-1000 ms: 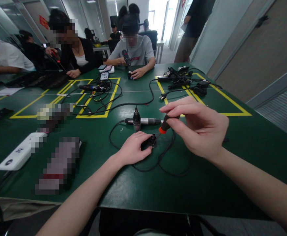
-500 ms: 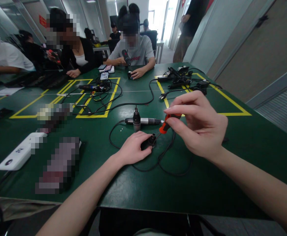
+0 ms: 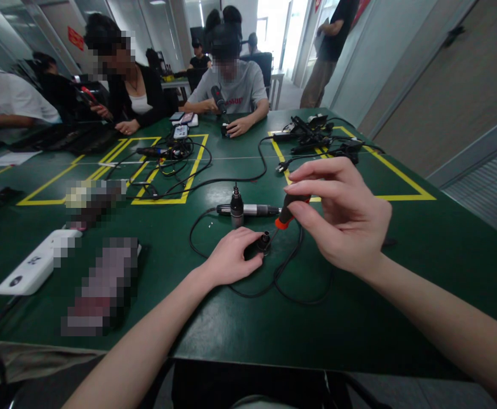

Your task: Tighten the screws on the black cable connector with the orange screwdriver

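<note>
My left hand [image 3: 235,255] is closed round a small black cylindrical part [image 3: 264,241], holding it against the green table; most of it is hidden by the fingers. Between thumb and fingertips my right hand [image 3: 342,213] grips a red-and-black screwdriver [image 3: 285,213]. Its shaft slants down to the left, with the tip at or very close to the side of the black part. Just beyond, a black pointed tool head [image 3: 237,205] stands upright. Behind that lies a silver-and-black electric screwdriver [image 3: 254,210], its cord looping around my hands.
A white power strip [image 3: 35,264] and a blurred flat object [image 3: 103,284] lie at the left. Tangled cables [image 3: 180,150] and black adapters [image 3: 312,136] rest farther back among yellow tape lines [image 3: 405,197]. Across the table [image 3: 239,335], a person [image 3: 235,85] holds a power tool.
The screwdriver's handle has turned a little between my right fingers, showing more black and less red. My left hand and the black part stay in place.
</note>
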`<move>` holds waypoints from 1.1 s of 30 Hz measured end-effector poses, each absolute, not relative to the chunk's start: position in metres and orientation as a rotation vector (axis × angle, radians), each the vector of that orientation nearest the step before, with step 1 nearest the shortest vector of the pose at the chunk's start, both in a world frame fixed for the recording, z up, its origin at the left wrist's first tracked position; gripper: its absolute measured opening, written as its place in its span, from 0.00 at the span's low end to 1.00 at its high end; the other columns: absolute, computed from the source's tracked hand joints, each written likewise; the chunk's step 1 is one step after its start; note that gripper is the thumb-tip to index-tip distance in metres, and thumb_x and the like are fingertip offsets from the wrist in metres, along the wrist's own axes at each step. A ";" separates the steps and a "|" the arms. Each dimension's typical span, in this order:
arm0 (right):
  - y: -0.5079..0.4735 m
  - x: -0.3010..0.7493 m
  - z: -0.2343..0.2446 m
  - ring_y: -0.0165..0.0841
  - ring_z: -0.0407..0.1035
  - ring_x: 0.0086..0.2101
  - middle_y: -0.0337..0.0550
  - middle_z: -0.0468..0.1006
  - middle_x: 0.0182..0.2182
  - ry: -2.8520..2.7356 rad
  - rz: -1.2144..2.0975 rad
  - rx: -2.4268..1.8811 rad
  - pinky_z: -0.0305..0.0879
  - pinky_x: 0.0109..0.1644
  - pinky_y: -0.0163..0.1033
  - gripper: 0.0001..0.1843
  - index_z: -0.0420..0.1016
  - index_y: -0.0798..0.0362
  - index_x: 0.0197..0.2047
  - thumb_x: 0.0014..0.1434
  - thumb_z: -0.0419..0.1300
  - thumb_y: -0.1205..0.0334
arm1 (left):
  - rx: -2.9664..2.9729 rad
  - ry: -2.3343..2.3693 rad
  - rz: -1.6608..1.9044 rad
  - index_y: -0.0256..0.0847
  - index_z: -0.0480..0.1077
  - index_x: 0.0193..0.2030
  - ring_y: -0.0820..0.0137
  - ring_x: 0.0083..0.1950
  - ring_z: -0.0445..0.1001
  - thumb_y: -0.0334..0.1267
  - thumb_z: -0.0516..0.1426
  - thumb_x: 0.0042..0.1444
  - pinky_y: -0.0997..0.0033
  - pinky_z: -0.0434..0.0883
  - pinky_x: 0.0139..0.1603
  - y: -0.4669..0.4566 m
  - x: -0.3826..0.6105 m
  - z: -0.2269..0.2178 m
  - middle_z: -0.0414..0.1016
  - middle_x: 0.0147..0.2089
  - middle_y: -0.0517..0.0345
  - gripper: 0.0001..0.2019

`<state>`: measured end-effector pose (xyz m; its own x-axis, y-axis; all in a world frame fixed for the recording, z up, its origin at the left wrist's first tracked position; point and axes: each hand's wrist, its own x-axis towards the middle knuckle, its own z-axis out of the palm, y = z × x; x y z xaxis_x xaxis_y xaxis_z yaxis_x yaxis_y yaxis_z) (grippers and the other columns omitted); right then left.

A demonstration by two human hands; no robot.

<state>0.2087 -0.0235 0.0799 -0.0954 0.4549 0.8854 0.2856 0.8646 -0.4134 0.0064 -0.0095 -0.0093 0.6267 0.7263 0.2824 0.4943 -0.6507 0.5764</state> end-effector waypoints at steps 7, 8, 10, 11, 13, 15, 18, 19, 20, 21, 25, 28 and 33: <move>-0.024 0.210 0.080 0.42 0.79 0.46 0.45 0.85 0.46 -1.738 0.201 -0.554 0.79 0.50 0.53 0.18 0.84 0.42 0.52 0.66 0.61 0.71 | 2.402 0.951 0.699 0.37 0.75 0.46 0.60 0.48 0.77 0.34 0.60 0.60 0.56 0.76 0.55 -0.009 0.006 -0.009 0.82 0.46 0.48 0.09; -0.024 0.211 0.080 0.43 0.80 0.47 0.45 0.86 0.46 -1.746 0.210 -0.547 0.79 0.51 0.54 0.18 0.84 0.42 0.52 0.66 0.60 0.71 | 2.402 0.948 0.703 0.37 0.76 0.46 0.60 0.48 0.77 0.34 0.60 0.60 0.56 0.76 0.55 -0.009 0.006 -0.009 0.82 0.46 0.48 0.09; -0.024 0.211 0.080 0.43 0.80 0.48 0.45 0.86 0.46 -1.756 0.230 -0.542 0.79 0.51 0.54 0.18 0.84 0.42 0.52 0.66 0.60 0.70 | 2.402 0.945 0.705 0.36 0.76 0.46 0.60 0.48 0.77 0.34 0.60 0.60 0.56 0.76 0.55 -0.008 0.006 -0.010 0.82 0.46 0.47 0.09; -0.023 0.211 0.079 0.43 0.80 0.48 0.45 0.86 0.47 -1.758 0.238 -0.541 0.79 0.52 0.54 0.18 0.84 0.42 0.52 0.66 0.61 0.70 | 2.401 0.950 0.709 0.36 0.76 0.46 0.60 0.48 0.77 0.34 0.60 0.60 0.56 0.76 0.55 -0.008 0.006 -0.010 0.82 0.46 0.48 0.09; -0.023 0.211 0.079 0.43 0.79 0.48 0.46 0.85 0.47 -1.759 0.248 -0.537 0.79 0.52 0.54 0.18 0.84 0.42 0.53 0.66 0.61 0.70 | 2.402 0.952 0.701 0.37 0.76 0.46 0.60 0.48 0.77 0.34 0.60 0.60 0.57 0.76 0.55 -0.008 0.006 -0.010 0.81 0.46 0.49 0.09; -0.023 0.211 0.078 0.43 0.79 0.48 0.46 0.85 0.47 -1.758 0.245 -0.525 0.78 0.52 0.54 0.18 0.84 0.42 0.53 0.65 0.62 0.71 | 2.402 0.950 0.696 0.38 0.75 0.45 0.61 0.47 0.77 0.34 0.60 0.60 0.57 0.76 0.55 -0.008 0.006 -0.010 0.81 0.45 0.49 0.07; -0.023 0.211 0.079 0.43 0.80 0.47 0.46 0.86 0.46 -1.745 0.236 -0.527 0.78 0.52 0.54 0.18 0.84 0.43 0.51 0.63 0.63 0.73 | 2.398 0.940 0.702 0.37 0.75 0.44 0.61 0.47 0.77 0.33 0.59 0.60 0.57 0.76 0.55 -0.009 0.006 -0.009 0.81 0.44 0.49 0.07; -0.024 0.211 0.079 0.44 0.80 0.47 0.46 0.86 0.46 -1.741 0.235 -0.534 0.78 0.53 0.54 0.18 0.84 0.43 0.51 0.63 0.63 0.73 | 2.397 0.941 0.702 0.37 0.75 0.44 0.61 0.47 0.77 0.33 0.60 0.59 0.57 0.76 0.55 -0.009 0.006 -0.009 0.81 0.44 0.49 0.07; -0.024 0.212 0.079 0.44 0.80 0.47 0.45 0.87 0.46 -1.739 0.234 -0.542 0.77 0.53 0.55 0.18 0.85 0.43 0.50 0.63 0.63 0.73 | 2.396 0.942 0.700 0.37 0.75 0.44 0.61 0.47 0.77 0.33 0.60 0.59 0.57 0.76 0.55 -0.009 0.006 -0.009 0.81 0.45 0.49 0.07; -0.024 0.212 0.080 0.44 0.80 0.48 0.44 0.87 0.46 -1.740 0.234 -0.549 0.77 0.54 0.55 0.18 0.85 0.42 0.50 0.63 0.63 0.72 | 2.396 0.946 0.698 0.37 0.75 0.44 0.61 0.48 0.77 0.33 0.60 0.59 0.57 0.76 0.55 -0.009 0.006 -0.009 0.81 0.45 0.49 0.07; -0.024 0.212 0.081 0.45 0.81 0.46 0.43 0.88 0.45 -1.749 0.215 -0.529 0.76 0.52 0.57 0.18 0.84 0.42 0.49 0.63 0.61 0.72 | 2.398 0.953 0.699 0.37 0.76 0.45 0.60 0.48 0.77 0.33 0.60 0.58 0.57 0.76 0.55 -0.009 0.006 -0.009 0.82 0.45 0.48 0.08; -0.024 0.211 0.082 0.44 0.81 0.46 0.44 0.88 0.44 -1.744 0.220 -0.511 0.76 0.52 0.57 0.16 0.84 0.43 0.48 0.63 0.63 0.72 | 2.403 0.960 0.697 0.37 0.76 0.46 0.60 0.48 0.77 0.33 0.60 0.59 0.56 0.76 0.56 -0.009 0.006 -0.009 0.82 0.46 0.48 0.09; -0.024 0.210 0.080 0.44 0.81 0.47 0.44 0.88 0.45 -1.719 0.215 -0.527 0.77 0.53 0.57 0.15 0.84 0.42 0.47 0.63 0.66 0.72 | 2.402 0.959 0.706 0.38 0.76 0.46 0.60 0.49 0.77 0.34 0.60 0.59 0.56 0.76 0.56 -0.009 0.006 -0.010 0.82 0.46 0.49 0.09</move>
<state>0.2096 -0.0245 0.0800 -0.1332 0.4574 0.8793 0.2271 0.8776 -0.4221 0.0059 -0.0092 -0.0097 0.6260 0.7247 0.2880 0.4904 -0.6530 0.5771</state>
